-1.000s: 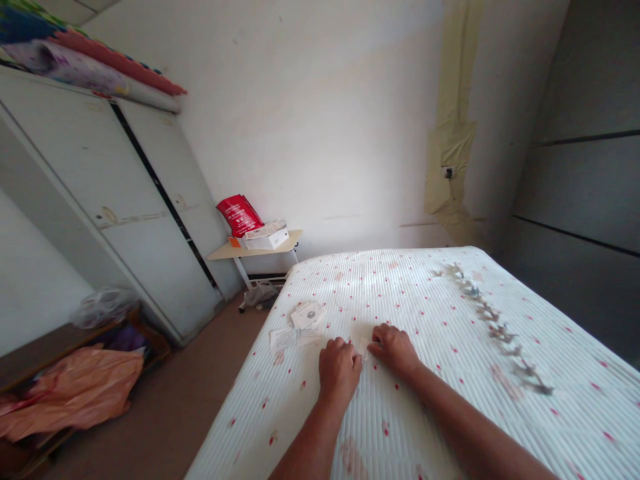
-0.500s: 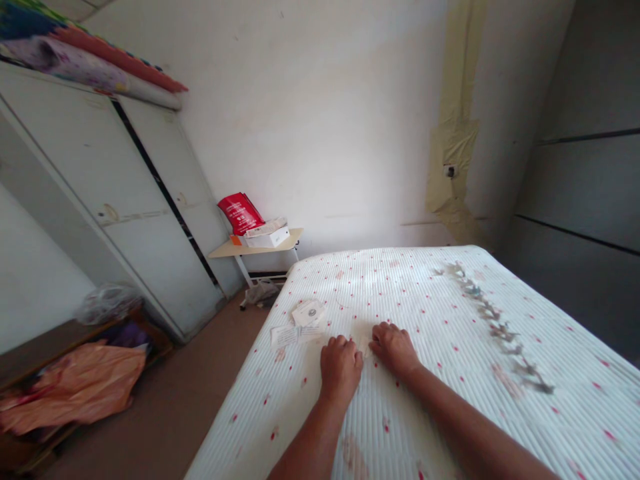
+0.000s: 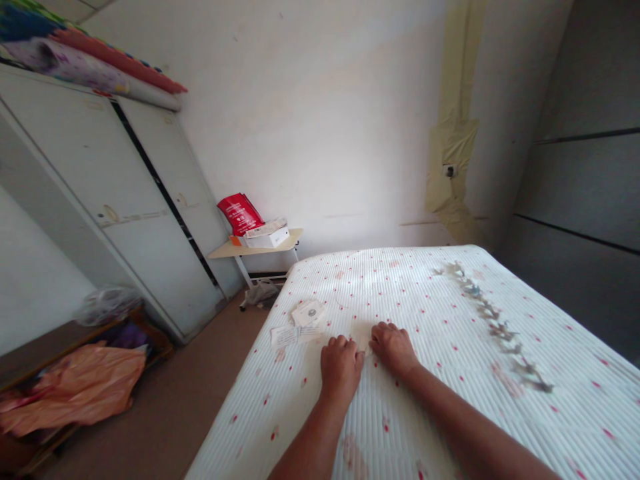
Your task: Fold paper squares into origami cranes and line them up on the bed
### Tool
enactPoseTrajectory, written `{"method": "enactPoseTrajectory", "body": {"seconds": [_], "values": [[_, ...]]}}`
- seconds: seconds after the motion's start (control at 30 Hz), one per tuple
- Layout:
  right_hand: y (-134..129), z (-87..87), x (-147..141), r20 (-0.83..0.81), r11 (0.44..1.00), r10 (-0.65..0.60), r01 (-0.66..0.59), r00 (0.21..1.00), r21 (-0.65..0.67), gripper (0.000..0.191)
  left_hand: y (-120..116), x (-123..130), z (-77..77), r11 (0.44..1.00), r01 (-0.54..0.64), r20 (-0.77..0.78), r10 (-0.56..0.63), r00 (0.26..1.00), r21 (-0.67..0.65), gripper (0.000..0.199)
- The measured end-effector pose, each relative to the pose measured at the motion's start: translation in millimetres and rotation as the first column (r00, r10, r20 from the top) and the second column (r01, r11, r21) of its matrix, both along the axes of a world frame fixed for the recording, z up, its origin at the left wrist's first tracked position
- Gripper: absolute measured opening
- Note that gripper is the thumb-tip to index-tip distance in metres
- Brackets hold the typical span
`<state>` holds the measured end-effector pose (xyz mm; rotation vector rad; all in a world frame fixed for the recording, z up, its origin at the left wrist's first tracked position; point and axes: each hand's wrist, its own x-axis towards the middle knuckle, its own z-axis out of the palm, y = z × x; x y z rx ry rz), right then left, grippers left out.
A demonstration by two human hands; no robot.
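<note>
My left hand (image 3: pixel 341 363) rests on the bed with its fingers curled around the left edge of a small pale piece of paper (image 3: pixel 363 343). At that paper's right side is my right hand (image 3: pixel 393 347), its fingers bent and pressed together on it. The paper lies between the two hands and is partly hidden by the fingers. Beyond my left hand, several printed paper pieces (image 3: pixel 309 313) lie overlapping on the bed. A row of small folded paper figures (image 3: pixel 493 312) runs along the right side.
The bed (image 3: pixel 400 413) has a white ribbed cover with red dots. Behind its far left corner stands a small table (image 3: pixel 227 251) with a red bag (image 3: pixel 241 214) and a white box (image 3: pixel 269 238). Grey cabinets (image 3: pixel 150 247) and an orange plastic bag (image 3: pixel 85 380) are at the left.
Both hands stay in nearly the same place; the fingers have shifted only slightly at the small paper.
</note>
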<state>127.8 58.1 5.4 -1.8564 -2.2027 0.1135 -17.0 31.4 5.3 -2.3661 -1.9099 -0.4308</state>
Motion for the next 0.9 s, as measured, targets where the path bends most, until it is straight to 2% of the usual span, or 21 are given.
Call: {"method": "enactPoseTrajectory", "body": {"seconds": [0.57, 0.63, 0.8, 0.9], "values": [[0.0, -0.1, -3.2, 0.027, 1.000, -0.028, 0.028, 0.999, 0.000, 0.012, 0.1, 6.0, -0.4, 0.998, -0.054, -0.028, 0.054, 0.998, -0.017, 0.017], [-0.4, 0.0, -3.4, 0.025, 0.999, -0.036, 0.036, 0.999, 0.000, 0.011, -0.3, 6.0, -0.3, 1.000, -0.017, -0.015, 0.017, 1.000, -0.003, 0.016], [-1.1, -0.5, -3.2, 0.000, 0.999, -0.052, 0.052, 0.999, 0.017, 0.009, 1.0, 5.6, -5.8, 0.982, 0.184, -0.012, -0.183, 0.983, 0.042, 0.021], [-0.9, -1.0, -2.1, -0.037, 0.997, -0.072, 0.073, 0.997, 0.027, 0.009, 1.3, 5.4, -8.3, 0.973, 0.226, -0.027, -0.225, 0.974, 0.043, 0.023]]}}
